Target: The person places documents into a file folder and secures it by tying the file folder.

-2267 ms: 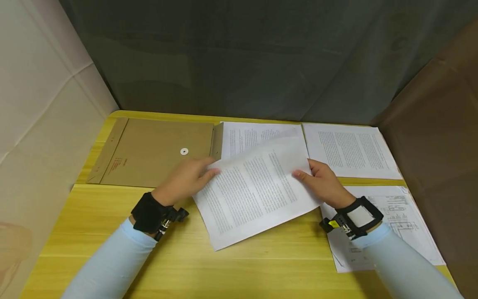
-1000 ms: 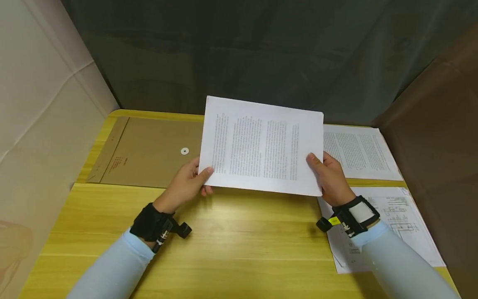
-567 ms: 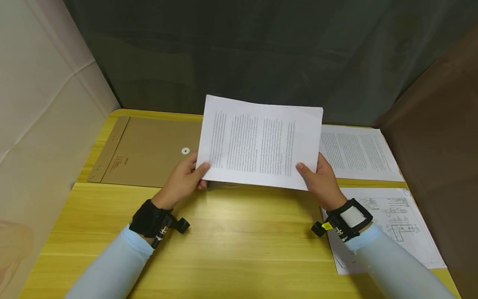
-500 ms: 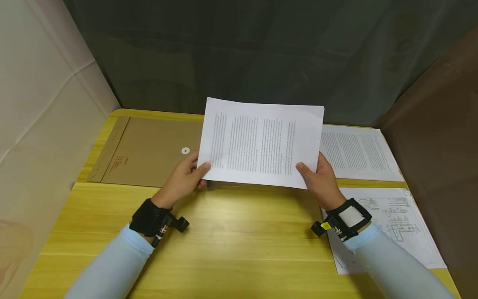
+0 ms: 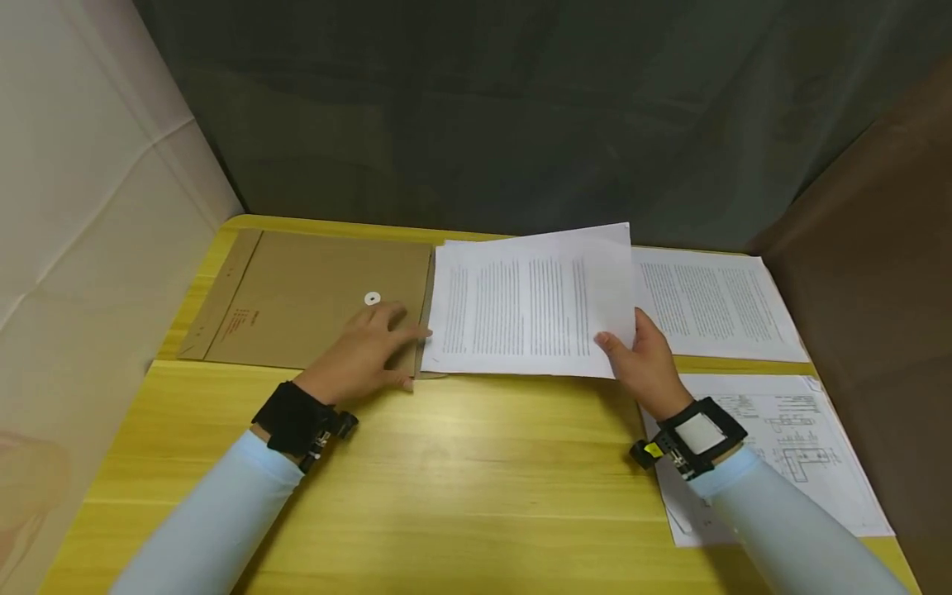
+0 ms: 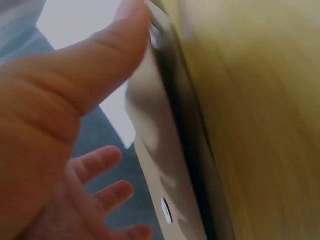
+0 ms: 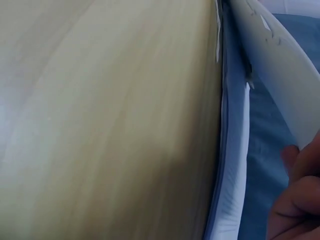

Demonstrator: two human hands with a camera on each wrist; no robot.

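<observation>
A yellow wood-grain counter (image 5: 476,479) carries everything. At about two o'clock from its middle lies a printed page (image 5: 717,302) with two columns of text, flat near the far edge. At about four o'clock, close to the right-hand edge, lies a sheet with line drawings (image 5: 799,442), partly covered by a pale blue sleeve (image 5: 788,537). Behind the counter, at twelve o'clock, hangs a dark grey-green curtain (image 5: 476,116). At nine o'clock a cream fabric wall (image 5: 82,207) closes that side, and at three o'clock a brown panel (image 5: 878,273) closes the other.
</observation>
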